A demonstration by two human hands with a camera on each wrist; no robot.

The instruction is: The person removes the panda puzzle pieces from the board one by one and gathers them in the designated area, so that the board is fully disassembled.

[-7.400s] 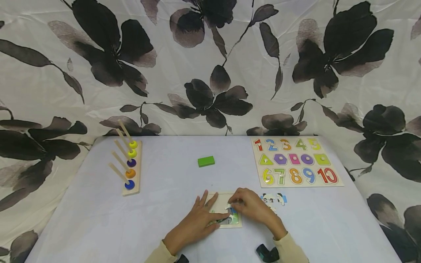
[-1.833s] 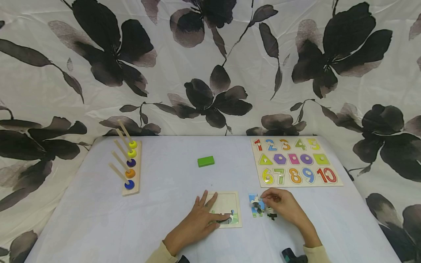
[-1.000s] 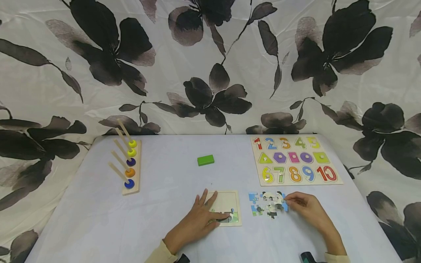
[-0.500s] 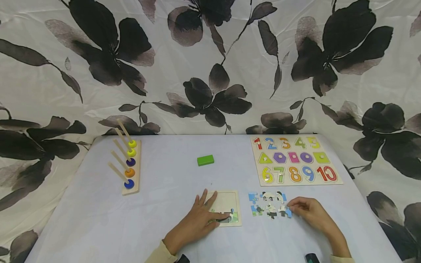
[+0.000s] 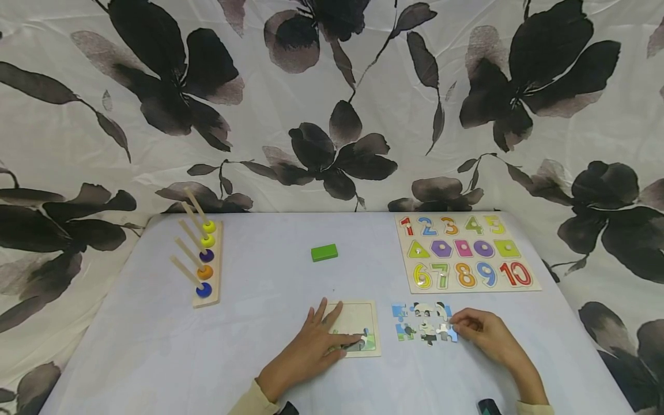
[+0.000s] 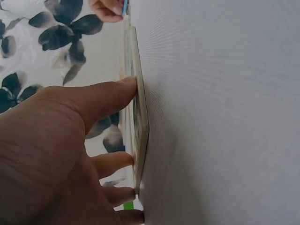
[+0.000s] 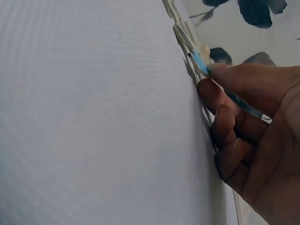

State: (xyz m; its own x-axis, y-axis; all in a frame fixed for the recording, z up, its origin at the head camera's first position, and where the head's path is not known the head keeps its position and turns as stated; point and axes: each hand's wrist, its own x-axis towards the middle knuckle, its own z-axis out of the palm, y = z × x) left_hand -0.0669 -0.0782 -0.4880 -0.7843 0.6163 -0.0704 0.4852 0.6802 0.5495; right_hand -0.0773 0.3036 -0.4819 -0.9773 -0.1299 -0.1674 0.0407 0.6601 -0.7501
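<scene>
My left hand (image 5: 306,349) rests spread on a small wooden puzzle board (image 5: 363,314), thumb and fingertips on it. Green and grey picture parts show along the board's lower side, partly under the thumb. To the right of the board lie several loose panda puzzle pieces (image 5: 424,311), close together on the cloth. At their right edge my right hand (image 5: 485,334) pinches a puzzle piece (image 7: 200,63) with a light blue part between thumb and index finger. Its other fingers are curled beneath, near the table in the right wrist view.
A number-and-shape board (image 5: 467,282) lies at the back right. A green block (image 5: 324,253) sits behind the puzzle board. On the left stands a wooden peg rack (image 5: 218,262) with colored rings. Floral cloth (image 5: 249,115) hangs behind the white-covered table (image 5: 290,276).
Earlier my right hand was over the puzzle board, then went right to the loose pieces. In the last second it shifted a blue-edged piece slightly toward me. My left hand has stayed put.
</scene>
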